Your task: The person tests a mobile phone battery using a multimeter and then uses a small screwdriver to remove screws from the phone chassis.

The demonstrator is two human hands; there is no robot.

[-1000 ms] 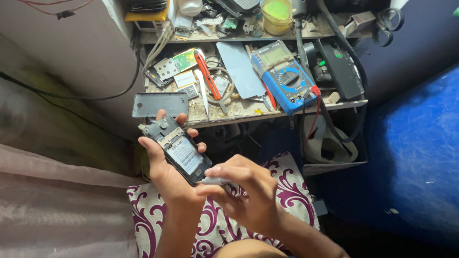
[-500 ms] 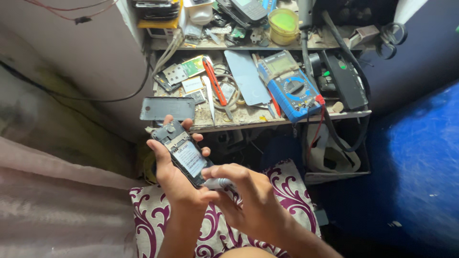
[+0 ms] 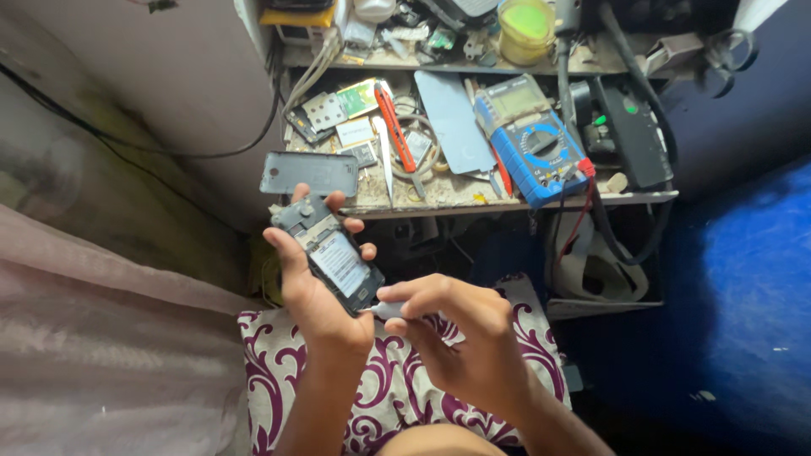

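Cluttered bench behind; left hand (image 3: pixel 317 300) grips opened phone (image 3: pixel 329 253), right hand (image 3: pixel 460 342) pinches screwdriver (image 3: pixel 387 310) against it.

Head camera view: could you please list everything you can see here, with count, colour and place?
phone: one, black, back cover off, held in the left hand
small tool: one, grey, tip at the phone's lower end, in the right hand
back cover: one, grey, on the shelf's front left edge
meter: one, blue, on the shelf, right of centre
cutter: one, orange, mid shelf
flat sheet: one, pale blue, beside the meter
tub: one, yellow-green, upper ledge
shelf: one, dirty, cluttered with small boards and cables
cushion: one, white with purple swirls, under the hands
left hand: grip around the phone
right hand: grip on the small tool
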